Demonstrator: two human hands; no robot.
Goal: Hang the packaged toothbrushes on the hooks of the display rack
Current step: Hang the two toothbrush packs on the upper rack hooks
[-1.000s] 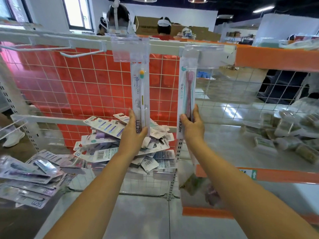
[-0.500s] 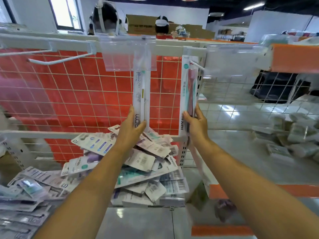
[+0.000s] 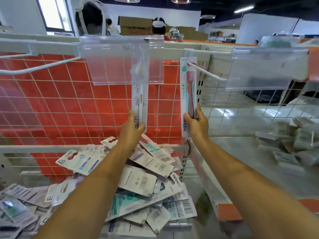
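Observation:
My left hand (image 3: 132, 125) grips the bottom of a white packaged toothbrush (image 3: 140, 100). Its top is hidden behind a clear label holder (image 3: 110, 62) on the rack's top rail. My right hand (image 3: 196, 122) pinches the lower part of a pink packaged toothbrush (image 3: 188, 90). A white hook (image 3: 205, 71) passes through the hole at the top of that pack. Below both hands, a heap of packaged toothbrushes (image 3: 138, 183) lies on the wire shelf.
An empty white hook (image 3: 39, 67) sticks out at the upper left. A second clear label holder (image 3: 265, 68) hangs at the right. Red mesh backs the rack (image 3: 60, 104). Small packs (image 3: 302, 140) sit on the right shelf. People stand beyond the rack.
Both packs have risen toward the top rail. The pink pack's hole now sits on the right hook, and the white pack's top has slid up behind the label holder.

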